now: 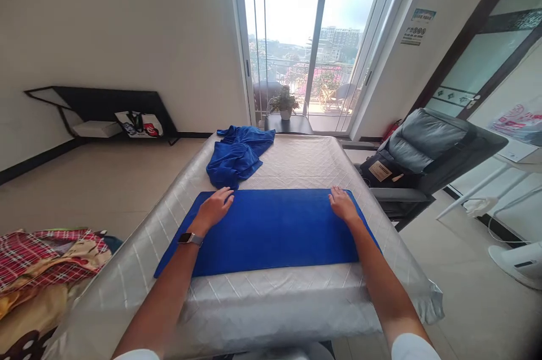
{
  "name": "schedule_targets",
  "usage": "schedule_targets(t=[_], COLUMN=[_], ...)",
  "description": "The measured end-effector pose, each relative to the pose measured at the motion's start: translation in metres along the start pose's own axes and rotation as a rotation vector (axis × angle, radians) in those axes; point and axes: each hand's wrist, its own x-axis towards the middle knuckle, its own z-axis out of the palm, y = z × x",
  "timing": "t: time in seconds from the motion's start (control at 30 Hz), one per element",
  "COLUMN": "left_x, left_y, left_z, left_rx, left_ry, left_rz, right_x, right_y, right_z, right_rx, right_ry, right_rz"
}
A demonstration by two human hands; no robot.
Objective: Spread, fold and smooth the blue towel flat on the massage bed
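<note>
A blue cloth (275, 230) lies spread flat in a wide rectangle across the near half of the table. My left hand (214, 207) rests on its far left part, fingers stretched out, with a watch on the wrist. Near the far right corner, my right hand (342, 205) lies flat on the same cloth with its fingers extended. Neither hand grips anything. Beyond my left hand, a crumpled blue cloth (237, 157) sits in a loose heap toward the table's far left corner.
A silvery quilted cover (300, 162) drapes over the table. On the right stands a black leather chair (423, 151). Checked and patterned fabrics (51, 264) are piled at the lower left. A potted plant (285, 105) stands past the table's far edge, before a glass door.
</note>
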Motion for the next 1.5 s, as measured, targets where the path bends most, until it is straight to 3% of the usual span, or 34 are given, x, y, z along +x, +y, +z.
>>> schedule_targets(t=[0.1,0.2,0.27,0.37,0.53,0.67,0.77,0.97,1.07,1.2,1.3,1.4,1.5], left_x=[0.009,0.011,0.009,0.002,-0.003,-0.009,-0.026,-0.085,-0.105,-0.109,-0.105,-0.106,-0.109], left_y=[0.06,0.11,0.126,0.128,0.119,0.103,0.063,-0.053,-0.084,-0.087,-0.086,-0.089,-0.078], left_z=[0.024,0.056,0.072,0.084,0.081,0.072,0.059,0.029,0.02,0.014,0.008,-0.002,-0.007], left_rx=[-0.001,0.008,0.005,0.013,0.03,0.051,0.083,0.235,0.242,0.182,0.139,0.16,0.182], left_ry=[-0.093,-0.1,-0.113,-0.132,-0.116,-0.183,-0.225,-0.184,-0.13,-0.123,-0.131,-0.078,-0.022], left_rz=[0.159,0.28,0.31,0.319,0.284,0.228,0.173,-0.078,-0.171,-0.337,-0.405,-0.41,-0.32], right_x=[-0.011,-0.025,-0.034,-0.039,-0.036,-0.036,-0.04,-0.062,-0.07,-0.073,-0.077,-0.088,-0.105], right_y=[-0.065,-0.127,-0.15,-0.156,-0.137,-0.11,-0.067,0.045,0.074,0.087,0.097,0.102,0.079], right_z=[0.004,0.021,0.034,0.045,0.044,0.038,0.033,0.032,0.037,0.031,0.016,0.002,-0.005], right_rx=[0.058,0.112,0.131,0.139,0.137,0.114,0.065,-0.066,-0.043,0.109,0.249,0.27,0.26], right_ry=[-0.026,-0.015,-0.006,-0.031,-0.076,-0.121,-0.143,-0.108,-0.072,-0.022,0.121,0.305,0.368], right_rz=[-0.204,-0.362,-0.398,-0.365,-0.281,-0.222,-0.153,0.084,0.167,0.131,0.105,0.15,0.107])
